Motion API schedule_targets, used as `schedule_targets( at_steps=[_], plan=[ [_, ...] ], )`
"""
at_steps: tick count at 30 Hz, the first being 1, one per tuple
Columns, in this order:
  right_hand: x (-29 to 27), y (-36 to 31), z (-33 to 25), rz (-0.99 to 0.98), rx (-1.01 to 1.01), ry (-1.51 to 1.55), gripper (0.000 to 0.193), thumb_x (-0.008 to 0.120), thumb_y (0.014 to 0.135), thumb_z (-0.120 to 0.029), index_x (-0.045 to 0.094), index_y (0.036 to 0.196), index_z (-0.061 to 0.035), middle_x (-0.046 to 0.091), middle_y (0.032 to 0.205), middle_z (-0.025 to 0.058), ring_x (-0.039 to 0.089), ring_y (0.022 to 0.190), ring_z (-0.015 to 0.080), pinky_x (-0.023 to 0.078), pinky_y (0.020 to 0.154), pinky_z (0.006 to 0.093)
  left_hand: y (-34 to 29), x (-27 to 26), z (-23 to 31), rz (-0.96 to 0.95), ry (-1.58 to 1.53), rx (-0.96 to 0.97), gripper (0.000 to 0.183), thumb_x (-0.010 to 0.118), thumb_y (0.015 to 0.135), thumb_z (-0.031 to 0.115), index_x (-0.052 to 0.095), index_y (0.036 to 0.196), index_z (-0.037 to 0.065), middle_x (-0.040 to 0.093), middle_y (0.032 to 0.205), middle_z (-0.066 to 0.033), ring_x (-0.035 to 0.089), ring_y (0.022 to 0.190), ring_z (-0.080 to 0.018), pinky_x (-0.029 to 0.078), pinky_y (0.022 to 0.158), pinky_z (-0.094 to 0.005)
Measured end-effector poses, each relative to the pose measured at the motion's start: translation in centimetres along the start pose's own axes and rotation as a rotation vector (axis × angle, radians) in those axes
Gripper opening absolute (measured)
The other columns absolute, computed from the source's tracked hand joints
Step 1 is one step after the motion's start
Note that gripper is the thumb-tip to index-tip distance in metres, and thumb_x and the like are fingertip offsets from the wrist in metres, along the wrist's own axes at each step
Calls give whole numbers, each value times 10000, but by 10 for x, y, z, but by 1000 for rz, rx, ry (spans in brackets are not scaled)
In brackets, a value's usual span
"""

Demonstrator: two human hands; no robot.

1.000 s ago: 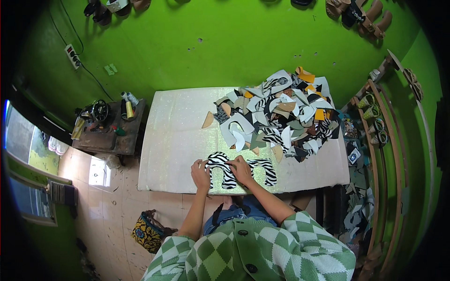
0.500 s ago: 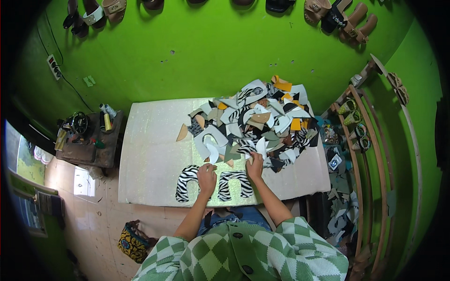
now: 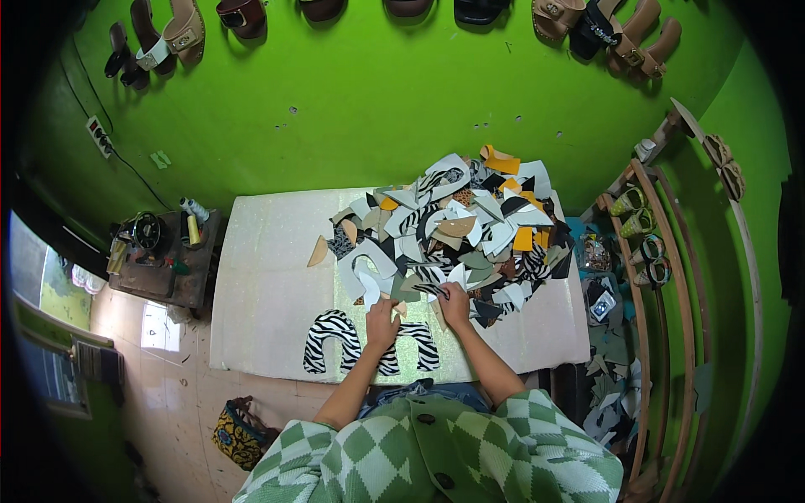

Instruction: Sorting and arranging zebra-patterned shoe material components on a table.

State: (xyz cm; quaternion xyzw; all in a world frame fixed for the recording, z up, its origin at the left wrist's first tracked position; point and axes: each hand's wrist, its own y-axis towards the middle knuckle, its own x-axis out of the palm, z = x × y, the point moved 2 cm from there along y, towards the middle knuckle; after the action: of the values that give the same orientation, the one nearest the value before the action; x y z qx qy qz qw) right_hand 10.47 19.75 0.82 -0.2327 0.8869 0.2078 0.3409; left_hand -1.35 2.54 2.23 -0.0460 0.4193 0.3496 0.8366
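Two arch-shaped zebra-print pieces lie at the table's front edge. The left zebra-print arch (image 3: 317, 339) shows fully, while my left forearm and hand partly cover the right zebra-print arch (image 3: 426, 345). Just beyond that second arch is my left hand (image 3: 383, 325), fingers drawn together near a small tan scrap; what they hold, if anything, is too small to make out. My right hand (image 3: 454, 303) reaches the front of the scrap pile (image 3: 470, 222), its fingers closed at a zebra-print scrap (image 3: 429, 289) beside white pieces. The pile mixes white, grey, black, tan, yellow and zebra-print offcuts.
The pale padded table (image 3: 268, 277) stands against a green wall. A sewing machine (image 3: 147, 235) with thread cones is at left, a patterned bag (image 3: 239, 432) on the floor. Right of the table are a wooden shoe rack (image 3: 671, 335) and more scraps (image 3: 605, 377).
My left hand has moved right and slightly forward, from between the two arches to over the right one. My right hand stays by the pile's front edge. The whole view has shifted slightly.
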Motion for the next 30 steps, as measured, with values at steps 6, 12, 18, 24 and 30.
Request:
schedule_targets(
  at_steps=[6,12,18,24,30],
  plan=[
    [-4,-9,-5,-236,-158,353,98,653,730,-4,623,819,-31,595,799,96,594,696,208,462,630,280,11,-14,13,-19,-109,23,332,638,737,118,569,1057,59,580,986,-136,521,943,-317,414,837,-373],
    [26,-15,12,-424,95,649,209,700,740,-34,590,912,10,644,801,73,548,671,75,453,618,228,6,-6,0,-88,-206,-172,155,633,780,147,624,854,12,633,779,-150,610,696,-280,473,655,-358],
    [36,-26,19,-638,169,487,362,759,677,-102,598,980,14,650,788,85,599,699,123,477,644,250,-12,-2,-25,-141,-82,-285,239,637,774,291,650,837,61,627,665,-94,609,607,-240,462,588,-330],
    [40,-30,8,-622,198,522,349,782,638,-72,614,926,31,621,716,33,563,643,91,457,621,216,-22,-6,-42,-120,-168,-364,234,649,768,266,656,826,39,621,638,-84,596,569,-202,453,563,-307],
    [38,-31,8,-604,244,304,268,790,620,-105,648,814,13,612,665,30,547,598,82,452,587,215,-20,-10,-46,-158,-221,-425,189,713,699,216,672,777,49,627,619,-45,587,554,-159,455,551,-286]
  ],
)
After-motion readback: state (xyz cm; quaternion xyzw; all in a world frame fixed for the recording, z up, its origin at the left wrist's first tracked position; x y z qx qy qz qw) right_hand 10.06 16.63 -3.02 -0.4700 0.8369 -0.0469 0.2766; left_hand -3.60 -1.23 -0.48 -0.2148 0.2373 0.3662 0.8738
